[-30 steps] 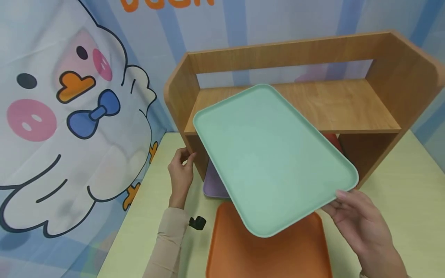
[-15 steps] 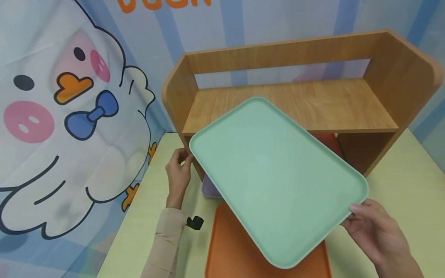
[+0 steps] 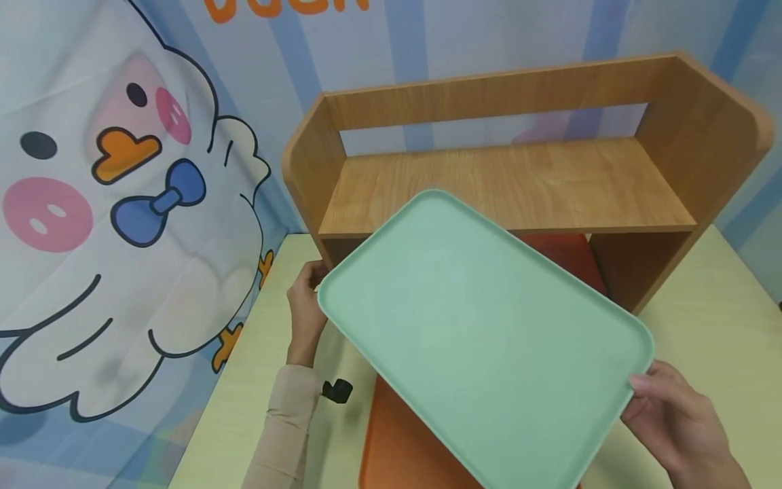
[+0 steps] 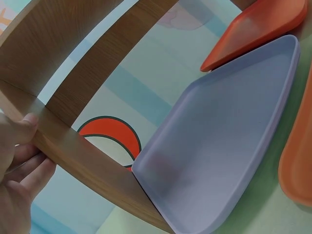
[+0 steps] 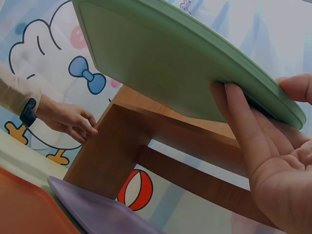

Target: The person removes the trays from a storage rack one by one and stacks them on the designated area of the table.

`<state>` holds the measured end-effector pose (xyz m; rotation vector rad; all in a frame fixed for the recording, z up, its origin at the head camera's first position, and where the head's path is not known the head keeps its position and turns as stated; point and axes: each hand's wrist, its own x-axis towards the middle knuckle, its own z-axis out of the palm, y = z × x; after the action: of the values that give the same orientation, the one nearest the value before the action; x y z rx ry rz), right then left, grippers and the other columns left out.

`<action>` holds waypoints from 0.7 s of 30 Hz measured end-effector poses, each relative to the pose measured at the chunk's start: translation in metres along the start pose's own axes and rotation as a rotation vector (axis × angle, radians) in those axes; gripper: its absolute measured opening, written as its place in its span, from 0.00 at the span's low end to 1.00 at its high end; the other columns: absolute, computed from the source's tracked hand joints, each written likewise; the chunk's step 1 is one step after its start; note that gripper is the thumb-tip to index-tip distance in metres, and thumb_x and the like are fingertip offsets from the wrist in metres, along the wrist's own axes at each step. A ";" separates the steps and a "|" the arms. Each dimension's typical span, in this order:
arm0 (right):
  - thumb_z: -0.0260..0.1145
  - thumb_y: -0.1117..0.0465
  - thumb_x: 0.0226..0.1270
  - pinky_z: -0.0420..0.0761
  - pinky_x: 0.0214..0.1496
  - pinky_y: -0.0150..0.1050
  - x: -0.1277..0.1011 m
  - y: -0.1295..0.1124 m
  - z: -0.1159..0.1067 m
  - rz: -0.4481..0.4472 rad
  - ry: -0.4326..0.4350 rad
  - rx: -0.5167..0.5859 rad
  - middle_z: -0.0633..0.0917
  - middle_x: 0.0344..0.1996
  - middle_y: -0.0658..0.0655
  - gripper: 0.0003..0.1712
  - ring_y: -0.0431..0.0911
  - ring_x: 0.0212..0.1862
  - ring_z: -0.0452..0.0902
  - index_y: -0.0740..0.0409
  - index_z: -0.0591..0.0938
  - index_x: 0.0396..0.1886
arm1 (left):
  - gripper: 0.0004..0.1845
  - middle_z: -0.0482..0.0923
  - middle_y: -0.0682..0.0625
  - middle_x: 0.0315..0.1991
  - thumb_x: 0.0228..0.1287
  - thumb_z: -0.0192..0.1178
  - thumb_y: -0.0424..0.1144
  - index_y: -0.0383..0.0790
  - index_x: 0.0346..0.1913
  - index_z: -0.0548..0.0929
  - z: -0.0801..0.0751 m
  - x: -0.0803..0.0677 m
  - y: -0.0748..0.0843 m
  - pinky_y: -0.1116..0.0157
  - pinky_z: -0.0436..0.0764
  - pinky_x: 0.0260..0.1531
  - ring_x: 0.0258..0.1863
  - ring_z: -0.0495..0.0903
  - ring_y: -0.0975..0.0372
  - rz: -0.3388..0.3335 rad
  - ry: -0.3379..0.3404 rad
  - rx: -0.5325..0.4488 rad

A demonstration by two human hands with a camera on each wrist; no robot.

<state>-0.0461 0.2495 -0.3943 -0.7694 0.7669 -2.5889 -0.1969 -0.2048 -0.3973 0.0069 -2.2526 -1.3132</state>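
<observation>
A mint-green rectangular tray (image 3: 489,333) is held up in the air, tilted, in front of the wooden desktop shelf (image 3: 519,183). My right hand (image 3: 681,414) pinches its near right edge, thumb above and fingers beneath, as the right wrist view shows. At the shelf's left side panel, my left hand (image 4: 19,170) grips the front edge between thumb and fingers. Part of that hand (image 3: 303,312) is behind the tray in the head view. Within the lower compartment, a purple tray (image 4: 219,131) lies at the left and a red tray (image 4: 263,29) beyond it.
An orange tray (image 3: 391,441) lies on the pale green table (image 3: 721,326) before the shelf, partly covered from view by the green one. A cloth backdrop with a cartoon duck (image 3: 183,285) hangs to the left and behind.
The green tray has come down and toward me, turning so its far corner points more left; my right hand has shifted right and down with it. The left hand keeps its place at the shelf.
</observation>
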 end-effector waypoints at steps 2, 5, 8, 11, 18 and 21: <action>0.18 0.76 0.66 0.79 0.51 0.41 -0.002 0.000 -0.002 0.012 0.001 -0.009 0.86 0.36 0.62 0.39 0.51 0.38 0.81 0.71 0.81 0.43 | 0.12 0.83 0.41 0.42 0.63 0.62 0.35 0.35 0.48 0.79 0.000 -0.001 0.001 0.58 0.81 0.50 0.43 0.83 0.53 -0.007 -0.010 -0.023; 0.19 0.76 0.66 0.79 0.50 0.41 -0.005 0.000 -0.005 0.026 -0.011 -0.011 0.86 0.34 0.61 0.38 0.51 0.35 0.79 0.70 0.81 0.41 | 0.13 0.83 0.42 0.44 0.64 0.62 0.37 0.36 0.49 0.79 0.000 -0.001 0.002 0.58 0.81 0.50 0.44 0.83 0.54 -0.040 -0.019 -0.049; 0.20 0.76 0.66 0.78 0.50 0.42 -0.007 0.000 -0.009 0.036 -0.032 -0.013 0.86 0.33 0.61 0.37 0.52 0.34 0.76 0.70 0.81 0.39 | 0.13 0.83 0.44 0.44 0.64 0.63 0.39 0.38 0.49 0.80 0.001 -0.001 0.003 0.58 0.81 0.50 0.45 0.83 0.55 -0.062 -0.017 -0.044; 0.20 0.76 0.66 0.78 0.51 0.42 -0.010 0.001 -0.012 0.062 -0.047 -0.008 0.86 0.33 0.61 0.37 0.51 0.37 0.79 0.70 0.81 0.39 | 0.13 0.84 0.46 0.43 0.63 0.64 0.41 0.40 0.48 0.80 0.001 0.000 0.001 0.60 0.82 0.49 0.44 0.83 0.58 -0.068 -0.013 -0.023; 0.21 0.76 0.66 0.77 0.54 0.41 -0.018 0.000 -0.019 0.129 -0.046 -0.013 0.86 0.38 0.59 0.38 0.48 0.44 0.81 0.67 0.83 0.40 | 0.13 0.83 0.46 0.41 0.63 0.64 0.41 0.40 0.48 0.80 0.002 0.000 -0.001 0.58 0.81 0.51 0.46 0.82 0.57 -0.090 -0.010 0.002; 0.21 0.77 0.65 0.77 0.55 0.41 -0.020 0.000 -0.021 0.145 -0.049 -0.035 0.86 0.40 0.59 0.38 0.48 0.45 0.81 0.67 0.83 0.41 | 0.13 0.82 0.45 0.41 0.63 0.63 0.40 0.39 0.48 0.79 0.004 0.001 0.001 0.60 0.81 0.51 0.46 0.82 0.56 -0.086 -0.007 0.019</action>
<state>-0.0420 0.2672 -0.4172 -0.7557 0.8241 -2.4245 -0.1990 -0.2017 -0.3977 0.1071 -2.2936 -1.3378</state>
